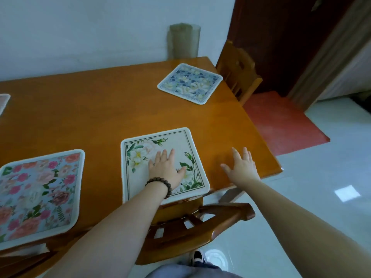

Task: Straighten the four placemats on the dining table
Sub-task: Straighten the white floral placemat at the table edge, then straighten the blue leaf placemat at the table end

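Four placemats lie on the orange wooden dining table (100, 109). My left hand (166, 167), with a bead bracelet at the wrist, rests flat with fingers spread on the white placemat with white flowers (140, 177) at the near edge. My right hand (241, 167) hovers open over bare wood just right of that mat, holding nothing. A blue mat with pink roses (38, 197) sits at the near left, slightly turned. A blue-and-cream floral mat (189, 83) lies skewed like a diamond at the far right corner. Only a corner of a pale mat (4, 101) shows at the left edge.
A wooden chair (200, 223) is tucked under the near edge below the white mat, and another chair (239, 71) stands at the table's right end. A greenish cylinder (183, 41) stands against the wall behind the table. A red floor mat (281, 121) lies on the white tiles.
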`<state>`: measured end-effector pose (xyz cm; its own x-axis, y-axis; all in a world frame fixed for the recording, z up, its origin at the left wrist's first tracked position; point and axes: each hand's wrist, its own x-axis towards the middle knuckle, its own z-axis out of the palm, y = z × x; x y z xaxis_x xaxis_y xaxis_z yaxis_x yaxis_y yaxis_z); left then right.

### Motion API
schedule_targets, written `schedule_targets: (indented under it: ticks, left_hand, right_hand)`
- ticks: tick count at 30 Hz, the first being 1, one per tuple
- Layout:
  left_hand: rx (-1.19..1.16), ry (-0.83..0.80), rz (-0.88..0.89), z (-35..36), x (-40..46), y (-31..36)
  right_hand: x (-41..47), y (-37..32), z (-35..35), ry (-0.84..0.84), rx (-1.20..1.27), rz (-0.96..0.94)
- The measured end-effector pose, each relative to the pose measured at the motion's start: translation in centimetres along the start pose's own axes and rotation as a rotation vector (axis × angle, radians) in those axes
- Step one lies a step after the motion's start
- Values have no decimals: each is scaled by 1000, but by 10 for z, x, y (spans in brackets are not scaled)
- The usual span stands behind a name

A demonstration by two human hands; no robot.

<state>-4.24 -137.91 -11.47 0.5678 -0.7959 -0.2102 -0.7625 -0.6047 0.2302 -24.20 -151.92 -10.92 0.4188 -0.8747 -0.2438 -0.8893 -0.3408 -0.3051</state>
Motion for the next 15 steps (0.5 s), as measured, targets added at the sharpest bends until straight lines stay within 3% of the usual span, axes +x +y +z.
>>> schedule_targets:
  ticks: [10,15]
  left_hand:
    - [27,-13,203,7,38,94]
    - [42,-3,223,10,63,145]
  right_hand:
    - [-2,85,-43,75,61,180]
    - [29,125,-64,105,56,179]
